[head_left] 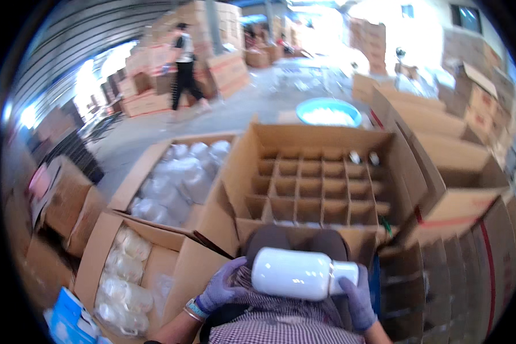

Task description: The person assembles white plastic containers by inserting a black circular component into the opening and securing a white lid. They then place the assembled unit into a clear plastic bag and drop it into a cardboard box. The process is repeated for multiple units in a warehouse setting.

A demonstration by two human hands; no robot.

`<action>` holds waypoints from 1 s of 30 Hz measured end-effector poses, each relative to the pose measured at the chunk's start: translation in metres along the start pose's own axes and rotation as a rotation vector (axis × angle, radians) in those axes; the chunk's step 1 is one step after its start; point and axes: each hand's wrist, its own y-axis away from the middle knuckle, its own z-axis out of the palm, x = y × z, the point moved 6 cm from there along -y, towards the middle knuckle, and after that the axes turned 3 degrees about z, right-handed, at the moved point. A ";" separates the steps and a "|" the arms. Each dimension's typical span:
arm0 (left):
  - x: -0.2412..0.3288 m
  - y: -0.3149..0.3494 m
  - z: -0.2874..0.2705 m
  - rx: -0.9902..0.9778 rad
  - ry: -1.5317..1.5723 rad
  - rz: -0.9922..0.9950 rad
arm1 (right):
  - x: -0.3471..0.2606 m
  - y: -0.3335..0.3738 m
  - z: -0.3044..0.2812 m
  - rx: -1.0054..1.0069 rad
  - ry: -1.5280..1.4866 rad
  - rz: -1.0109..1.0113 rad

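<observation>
A glossy white bottle (292,274) lies sideways above my lap, its narrower neck pointing right. My right hand (358,301), in a light purple glove, grips the bottle at the neck end. My left hand (221,286), gloved alike, is beside the bottle's base with its fingers apart; a small gap seems to lie between them. Just ahead stands an open carton (321,135) with cardboard dividers (309,189). Two white bottle tops (355,157) show in its far right cells.
To the left, one carton holds white wrapped items (178,183) and a nearer one holds clear wrapped items (126,281). A blue basin (329,112) of white pieces stands beyond. Open cartons (458,172) line the right. A person (183,66) walks at the far left.
</observation>
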 end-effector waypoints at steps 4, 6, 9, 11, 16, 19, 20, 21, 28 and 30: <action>-0.041 0.005 0.022 0.080 0.220 -0.138 | -0.014 -0.001 0.035 -0.096 -0.313 0.341; -0.011 -0.029 0.008 0.355 0.071 0.061 | -0.014 -0.018 0.047 -0.129 -0.328 0.295; -0.053 -0.057 -0.035 0.483 -0.025 -0.081 | -0.104 -0.030 0.086 -0.379 0.391 -0.729; -0.065 -0.075 -0.053 0.386 0.042 -0.153 | -0.126 -0.051 0.110 -0.504 0.604 -1.034; -0.063 -0.062 -0.092 0.798 -0.211 -0.005 | -0.102 -0.220 0.060 0.250 1.182 -0.588; -0.088 -0.078 -0.073 0.844 0.666 -0.190 | -0.008 -0.317 -0.033 0.287 1.589 -0.111; -0.084 -0.080 -0.072 0.831 0.489 -0.129 | -0.003 -0.327 -0.022 0.231 1.567 -0.101; -0.084 -0.083 -0.069 0.806 0.315 -0.071 | 0.001 -0.335 -0.013 0.181 1.545 -0.087; -0.044 -0.119 -0.061 0.730 -0.728 0.012 | 0.007 -0.320 -0.027 0.286 1.521 -0.074; -0.045 -0.114 -0.053 0.821 -0.796 0.028 | 0.006 -0.318 -0.041 0.325 1.607 -0.148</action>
